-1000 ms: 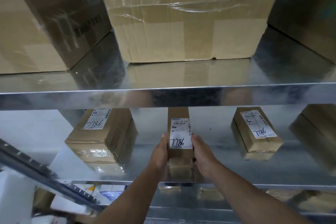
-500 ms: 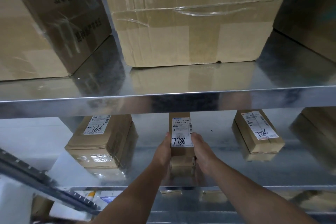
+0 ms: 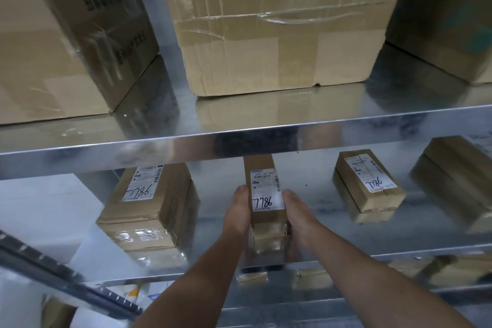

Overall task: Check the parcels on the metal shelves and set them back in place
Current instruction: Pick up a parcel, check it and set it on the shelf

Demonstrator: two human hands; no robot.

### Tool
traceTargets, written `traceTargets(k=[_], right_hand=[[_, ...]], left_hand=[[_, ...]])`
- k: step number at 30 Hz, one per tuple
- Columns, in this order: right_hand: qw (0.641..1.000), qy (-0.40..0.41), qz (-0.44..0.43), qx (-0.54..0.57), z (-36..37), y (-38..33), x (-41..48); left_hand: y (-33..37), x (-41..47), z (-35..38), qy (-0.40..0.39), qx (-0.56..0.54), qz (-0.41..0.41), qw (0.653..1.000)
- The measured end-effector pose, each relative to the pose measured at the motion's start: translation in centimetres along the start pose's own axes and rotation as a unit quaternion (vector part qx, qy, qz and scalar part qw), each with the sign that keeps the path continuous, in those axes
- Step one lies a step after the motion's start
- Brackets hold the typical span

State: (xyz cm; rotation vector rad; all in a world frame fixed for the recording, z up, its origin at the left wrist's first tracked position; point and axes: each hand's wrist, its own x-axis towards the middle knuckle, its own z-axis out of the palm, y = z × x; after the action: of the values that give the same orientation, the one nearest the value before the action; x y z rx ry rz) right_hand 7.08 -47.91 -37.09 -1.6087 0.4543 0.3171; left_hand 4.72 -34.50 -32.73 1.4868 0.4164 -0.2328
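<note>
Here, the left grip (image 3: pixel 237 212) and right grip (image 3: pixel 296 214) clasp both sides of a narrow parcel (image 3: pixel 262 168) marked 7786, standing on the metal shelf (image 3: pixel 217 194) between a bulkier parcel (image 3: pixel 149 205) and a smaller parcel (image 3: pixel 370 189).

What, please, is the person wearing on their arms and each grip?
Nothing visible: the left grip and right grip are ungloved, no rings showing; the left forearm and right forearm are bare to the frame edge, without sleeves, watch or bands.

Dim, soft-focus view; glare on metal shelf (image 3: pixel 239 138), edges warped.
</note>
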Motion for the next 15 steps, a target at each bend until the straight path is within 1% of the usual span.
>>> traceTargets(k=[3, 4, 6, 8, 13, 15], right_hand=[[1.000, 0.009, -0.010, -0.009, -0.6, -2.0, -2.4], [1.000, 0.009, -0.020, -0.010, -1.0, -2.6, -2.7], [0.999, 0.025, -0.026, -0.018, -2.0, -3.1, -2.6], [0.998, 0.044, -0.044, -0.017, -2.9, -3.6, -2.5], [0.992, 0.093, -0.088, -0.008, -6.7, -4.4, -1.8], [0.990, 0.106, -0.092, -0.020, -9.0, -4.6, -1.4]], left_hand=[[1.3, -1.1, 0.2, 0.039, 0.029, 0.089, 0.995], [1.3, -0.8, 0.4, 0.055, 0.042, 0.105, 0.992], [1.5, -0.5, 1.3, 0.059, 0.055, 0.127, 0.989], [2.0, -0.6, 2.6, 0.050, 0.064, 0.131, 0.988], [3.0, -2.0, 7.5, 0.004, 0.041, 0.101, 0.994], [2.7, -1.8, 10.0, -0.033, 0.034, 0.071, 0.996]])
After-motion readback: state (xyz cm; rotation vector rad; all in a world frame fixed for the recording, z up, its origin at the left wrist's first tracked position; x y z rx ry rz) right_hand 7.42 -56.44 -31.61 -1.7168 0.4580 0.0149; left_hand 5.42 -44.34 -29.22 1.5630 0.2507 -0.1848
